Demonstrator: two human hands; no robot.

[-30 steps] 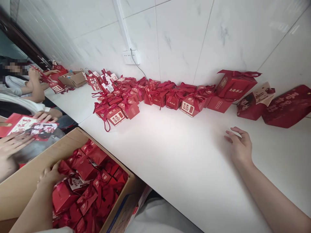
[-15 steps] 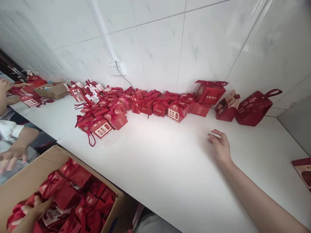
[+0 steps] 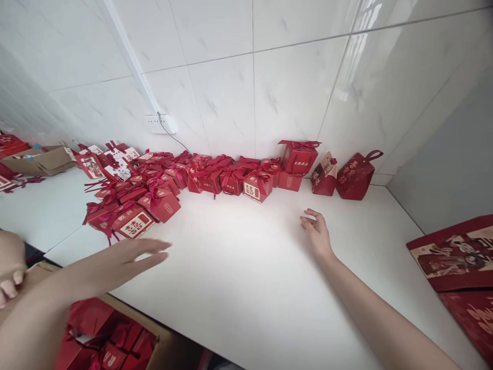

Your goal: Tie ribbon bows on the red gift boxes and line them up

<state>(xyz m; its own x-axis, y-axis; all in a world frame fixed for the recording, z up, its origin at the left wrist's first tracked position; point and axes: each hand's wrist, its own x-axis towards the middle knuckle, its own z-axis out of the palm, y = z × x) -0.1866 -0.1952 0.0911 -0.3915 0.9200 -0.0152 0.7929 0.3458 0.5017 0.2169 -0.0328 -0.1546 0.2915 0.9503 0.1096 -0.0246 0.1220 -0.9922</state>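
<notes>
My left hand is stretched out flat over the white counter, fingers apart and empty, just in front of a red gift box with a white label. My right hand rests on the counter further right, fingers loosely curled and open, holding nothing. A long row of small red ribbon-tied gift boxes runs along the tiled wall behind both hands. Below my left arm a cardboard carton holds more red boxes.
Larger red gift bags stand at the row's right end. Flat red printed bags lie at the counter's right edge. Another person's fingers show at the left edge. An open brown box sits far left; a wall socket is above the row.
The view has swung right. My left hand has come out of the carton and now reaches over the counter, empty. My right hand stays resting on the counter.
</notes>
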